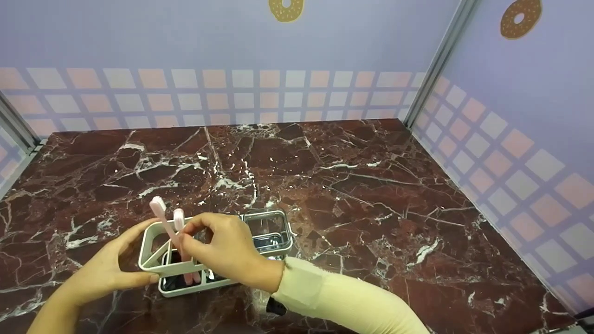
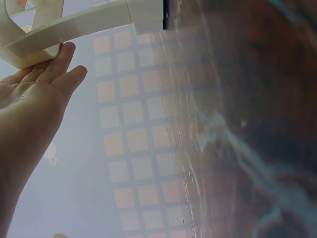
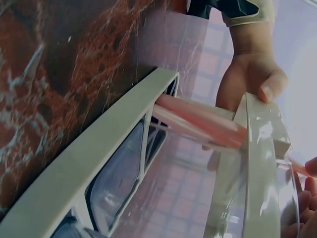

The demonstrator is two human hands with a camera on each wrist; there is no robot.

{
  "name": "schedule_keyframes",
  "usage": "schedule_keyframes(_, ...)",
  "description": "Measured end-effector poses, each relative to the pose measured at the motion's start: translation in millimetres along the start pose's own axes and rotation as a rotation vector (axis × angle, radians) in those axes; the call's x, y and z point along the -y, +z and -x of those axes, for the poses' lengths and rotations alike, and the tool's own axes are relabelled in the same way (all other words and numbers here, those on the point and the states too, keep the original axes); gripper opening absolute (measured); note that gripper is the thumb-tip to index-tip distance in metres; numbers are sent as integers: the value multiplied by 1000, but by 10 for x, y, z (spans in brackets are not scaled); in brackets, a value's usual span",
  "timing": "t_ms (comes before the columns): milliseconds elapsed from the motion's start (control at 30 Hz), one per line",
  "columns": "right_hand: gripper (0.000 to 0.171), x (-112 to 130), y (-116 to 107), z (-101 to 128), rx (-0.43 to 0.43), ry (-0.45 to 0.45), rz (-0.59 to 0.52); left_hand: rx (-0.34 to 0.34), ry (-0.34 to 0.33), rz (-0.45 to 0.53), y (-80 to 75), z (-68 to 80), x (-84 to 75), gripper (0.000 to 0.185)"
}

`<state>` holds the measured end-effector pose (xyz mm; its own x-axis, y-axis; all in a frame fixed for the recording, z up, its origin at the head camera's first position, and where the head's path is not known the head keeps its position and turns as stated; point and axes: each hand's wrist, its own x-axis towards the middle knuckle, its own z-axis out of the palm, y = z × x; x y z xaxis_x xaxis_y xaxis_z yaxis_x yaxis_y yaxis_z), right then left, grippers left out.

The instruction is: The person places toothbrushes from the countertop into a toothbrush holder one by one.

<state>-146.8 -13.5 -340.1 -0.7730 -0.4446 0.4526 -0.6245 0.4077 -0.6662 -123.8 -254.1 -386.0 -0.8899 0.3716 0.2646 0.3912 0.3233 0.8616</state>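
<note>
- Overhead, from the head view, a white holder [image 1: 158,264] with clear compartments stands at the near edge of the marble bench [image 1: 371,185]. Two pink toothbrushes [image 1: 163,218] stand in its left part, long axes nearly upright, leaning left and away, heads up.
- The right hand [image 1: 222,250] reaches across from the right and pinches a brush shaft between thumb and fingertips; it is the nearer hand. The left hand [image 1: 104,271] braces the holder's left wall, thumb along the front rim, fingers fairly straight.
- From the left wrist view, the left hand [image 2: 34,99] lies flat, its fingertips touching the white rim [image 2: 74,27].
- From the right wrist view, the pink shafts [image 3: 198,119] run through the white frame [image 3: 99,158]. The left thumb [image 3: 270,87] presses the far wall. Only fingertips of the right hand [image 3: 307,198] show, so its grip is unclear there.
</note>
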Motion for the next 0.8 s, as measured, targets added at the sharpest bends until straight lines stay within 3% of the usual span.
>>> schedule_keyframes(200, 6, -27, -28, -18, 0, 44, 8, 58, -3, 129, 6, 0, -45, 91)
schedule_keyframes(433, 8, -37, -66, -32, 1, 48, 70, 72, 23, 165, 8, -5, -37, 91)
schedule_keyframes(600, 10, -42, -109, -48, 27, 77, 43, 81, 23, 181, 8, -8, -34, 91)
schedule_keyframes(700, 10, -69, -211, -82, 49, 92, -22, 64, 11, 103, -15, -2, -32, 95)
schedule_keyframes(800, 11, -133, -406, -141, 51, 94, -100, 37, -31, -43, -79, 23, -22, 100)
